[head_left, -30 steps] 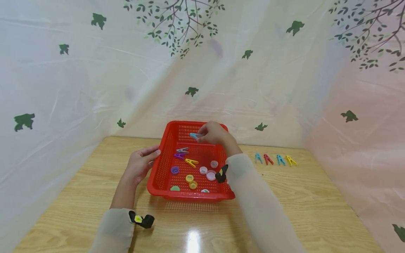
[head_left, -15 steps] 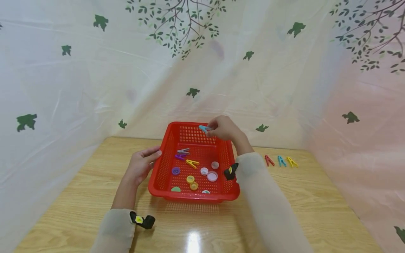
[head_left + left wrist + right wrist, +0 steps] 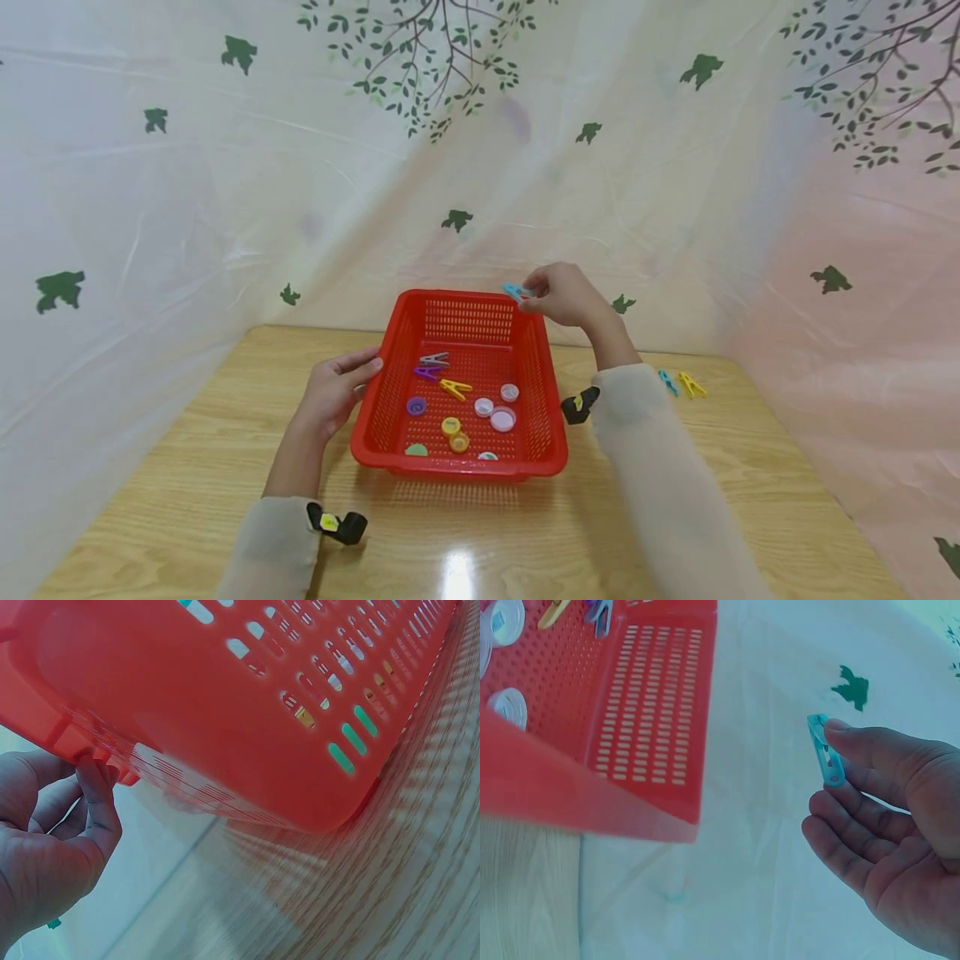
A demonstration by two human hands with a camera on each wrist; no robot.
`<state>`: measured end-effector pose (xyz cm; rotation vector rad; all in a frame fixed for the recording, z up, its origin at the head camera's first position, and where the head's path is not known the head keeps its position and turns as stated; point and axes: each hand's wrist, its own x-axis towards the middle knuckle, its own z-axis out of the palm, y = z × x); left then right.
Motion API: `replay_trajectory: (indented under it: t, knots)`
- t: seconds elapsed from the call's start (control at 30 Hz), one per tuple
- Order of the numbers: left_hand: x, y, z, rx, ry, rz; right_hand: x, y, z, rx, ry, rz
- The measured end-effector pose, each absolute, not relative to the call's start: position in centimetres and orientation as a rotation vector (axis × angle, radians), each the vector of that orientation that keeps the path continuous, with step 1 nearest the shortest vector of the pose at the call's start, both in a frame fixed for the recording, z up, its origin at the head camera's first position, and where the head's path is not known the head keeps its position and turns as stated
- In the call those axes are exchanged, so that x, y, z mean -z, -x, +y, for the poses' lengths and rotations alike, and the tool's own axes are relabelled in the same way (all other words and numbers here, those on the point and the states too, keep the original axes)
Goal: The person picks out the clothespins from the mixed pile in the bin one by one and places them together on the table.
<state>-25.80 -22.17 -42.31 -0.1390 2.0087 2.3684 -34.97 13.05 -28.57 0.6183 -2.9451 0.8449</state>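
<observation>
A pale sheet (image 3: 337, 208) printed with leaves hangs behind a wooden table (image 3: 750, 475). On the table sits a red basket (image 3: 465, 467) with slotted walls. The person's left hand (image 3: 335, 389) pinches the basket's left rim between thumb and curled fingers. The right hand (image 3: 567, 296) is raised by the basket's far right corner, thumb and fingers clamped on a light blue clip (image 3: 516, 292); whether the clip is above the rim or just past it is hard to judge. Grey (image 3: 434, 359), purple (image 3: 427, 372) and yellow clips (image 3: 454, 387) lie inside the basket. A blue clip (image 3: 667, 382) and another yellow one (image 3: 692, 384) rest on the table to the right. Small round caps (image 3: 503, 419) are scattered over the basket's floor.
</observation>
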Motion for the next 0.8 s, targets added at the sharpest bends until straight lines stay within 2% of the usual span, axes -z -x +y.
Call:
replay_trajectory:
  t: [0.8]
  knots:
    - [42.3, 25.6, -22.1, -2.351, 0.143, 2.016, 29.2, 33.3, 17.7, -0.808, -0.557, -2.933]
